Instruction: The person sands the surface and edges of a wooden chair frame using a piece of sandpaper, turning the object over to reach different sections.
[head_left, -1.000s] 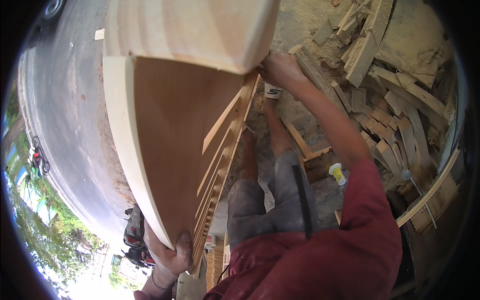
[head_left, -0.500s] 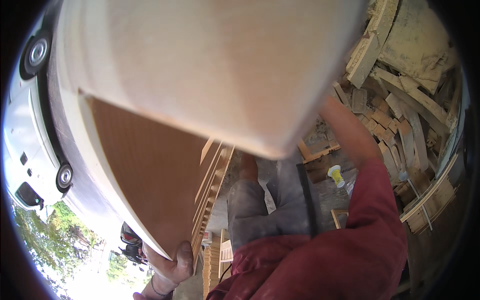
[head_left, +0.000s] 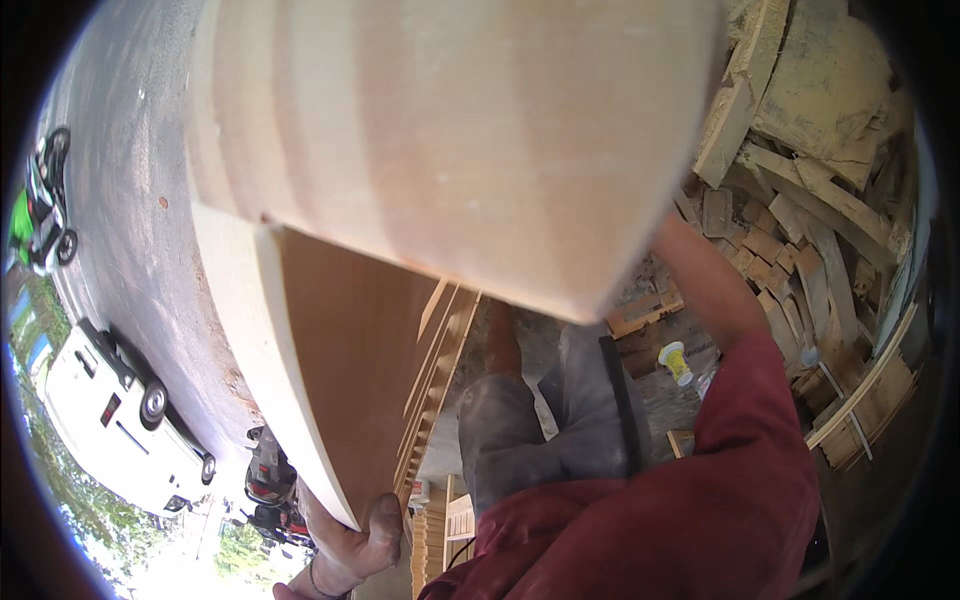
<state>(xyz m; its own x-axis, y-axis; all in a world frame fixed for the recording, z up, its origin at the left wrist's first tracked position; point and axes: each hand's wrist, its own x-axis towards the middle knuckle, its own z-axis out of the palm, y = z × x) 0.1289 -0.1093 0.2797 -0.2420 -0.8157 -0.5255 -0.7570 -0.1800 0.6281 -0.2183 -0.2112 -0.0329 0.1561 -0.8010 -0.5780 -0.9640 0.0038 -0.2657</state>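
A large pale wooden piece made of joined boards fills the upper middle, close to the camera. A flat panel with a brown face and a light edge meets its underside at an angle. My left hand grips that panel's lower corner, the thumb on the brown face and the fingers round the outer edge. My right forearm reaches up behind the right side of the wooden piece. The right hand itself is hidden there, so its grip does not show.
Offcuts and boards lie heaped at the right. A yellow and white container stands on the floor near my legs. Slatted wood rises beside the panel. At the left are a road, a white vehicle and motorbikes.
The wooden piece and my left hand have shifted slightly right in the picture. At the left, the vehicle appears lower and smaller, with more road and a green motorbike showing.
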